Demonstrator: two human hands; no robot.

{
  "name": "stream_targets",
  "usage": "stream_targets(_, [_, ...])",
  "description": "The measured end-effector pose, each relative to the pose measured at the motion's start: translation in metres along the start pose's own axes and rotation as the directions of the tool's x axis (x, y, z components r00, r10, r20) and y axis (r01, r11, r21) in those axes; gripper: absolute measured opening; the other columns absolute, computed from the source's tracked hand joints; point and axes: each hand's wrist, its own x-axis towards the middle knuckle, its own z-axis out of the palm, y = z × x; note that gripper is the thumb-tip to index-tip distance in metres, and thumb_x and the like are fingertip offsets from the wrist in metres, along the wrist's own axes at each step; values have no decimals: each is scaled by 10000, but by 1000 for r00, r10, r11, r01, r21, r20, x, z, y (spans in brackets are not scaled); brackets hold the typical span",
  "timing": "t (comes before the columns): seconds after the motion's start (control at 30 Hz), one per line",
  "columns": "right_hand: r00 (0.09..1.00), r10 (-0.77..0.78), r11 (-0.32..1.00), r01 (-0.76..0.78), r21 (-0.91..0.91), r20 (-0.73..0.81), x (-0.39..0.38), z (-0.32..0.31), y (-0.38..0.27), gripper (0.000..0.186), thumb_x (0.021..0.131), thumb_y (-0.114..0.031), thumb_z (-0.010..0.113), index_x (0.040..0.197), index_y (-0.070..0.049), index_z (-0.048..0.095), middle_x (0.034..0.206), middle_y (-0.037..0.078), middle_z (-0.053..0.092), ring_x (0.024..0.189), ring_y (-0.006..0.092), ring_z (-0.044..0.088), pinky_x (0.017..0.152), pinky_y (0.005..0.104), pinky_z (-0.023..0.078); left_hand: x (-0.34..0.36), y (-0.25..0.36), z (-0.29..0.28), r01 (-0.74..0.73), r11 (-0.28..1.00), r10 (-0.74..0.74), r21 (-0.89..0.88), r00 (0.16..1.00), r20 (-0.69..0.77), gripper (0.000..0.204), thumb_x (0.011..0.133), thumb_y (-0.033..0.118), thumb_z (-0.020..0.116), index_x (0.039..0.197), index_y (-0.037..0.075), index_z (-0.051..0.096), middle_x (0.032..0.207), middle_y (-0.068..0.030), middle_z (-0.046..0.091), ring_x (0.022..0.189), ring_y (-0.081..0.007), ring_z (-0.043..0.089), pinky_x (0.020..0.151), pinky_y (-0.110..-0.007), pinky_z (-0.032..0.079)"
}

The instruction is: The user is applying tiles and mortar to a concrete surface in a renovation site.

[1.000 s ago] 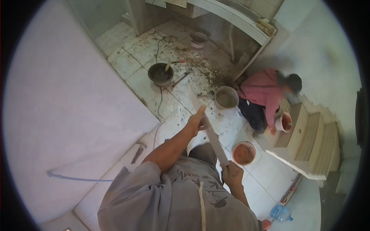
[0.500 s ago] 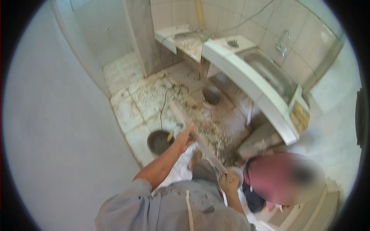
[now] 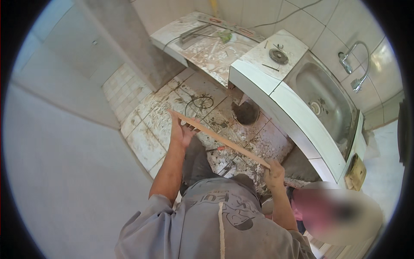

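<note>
1. Wooden strip (image 3: 220,139), long and thin, is held slantwise above the dirty tiled floor (image 3: 146,129), its far end up toward the wall and its near end down by the counter's front edge.
2. Left hand (image 3: 180,133) grips the strip near its far end, fingers closed around it.
3. Right hand (image 3: 273,172) is closed on the strip's near end, thumb on top.
4. Below the strip, a round dark bucket (image 3: 246,113) stands on the floor just beside the counter's front edge, with a coil of black cable (image 3: 201,102) on the tiles near it.
5. White tiled counter (image 3: 276,93) runs along the wall; a steel sink (image 3: 325,99) is set in it toward its right end, with a curved tap (image 3: 355,69) on the wall above.
6. A round metal disc (image 3: 278,56) lies on the counter just left of the sink.
7. Another person (image 3: 332,211), blurred, is low at the counter's right end, near the right hand.
</note>
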Motion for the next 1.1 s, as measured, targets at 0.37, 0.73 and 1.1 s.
stream_targets(0.37, [872, 410, 870, -462, -172, -268, 104, 187, -43, 162, 819, -47, 611, 976, -18, 635, 877, 168, 613, 833, 368, 609, 731, 395, 486, 288, 81, -43, 328, 841, -496, 431, 785, 371, 666, 907, 631, 449, 1288, 86, 422, 1293, -152, 493, 1207, -325, 494, 1026, -526, 381])
stream_targets(0.73, [695, 559, 783, -622, 11, -452, 157, 291, -54, 211, 894, -131, 634, 1055, 5, 621, 1001, 133, 642, 935, 256, 613, 831, 332, 475, 380, 96, -81, 388, 864, -500, 321, 738, 454, 649, 854, 588, 575, 1264, 106, 432, 1228, -119, 510, 1209, -301, 479, 1015, -499, 422])
stream_targets(1.1, [504, 373, 892, -426, 152, -779, 160, 387, 65, 292, 963, -243, 558, 1075, 26, 569, 1013, 81, 583, 959, 166, 530, 876, 298, 425, 445, 32, -112, 142, 968, -246, 205, 683, 688, 435, 981, 420, 492, 1269, 97, 446, 1265, -103, 508, 1196, -290, 511, 1020, -500, 420])
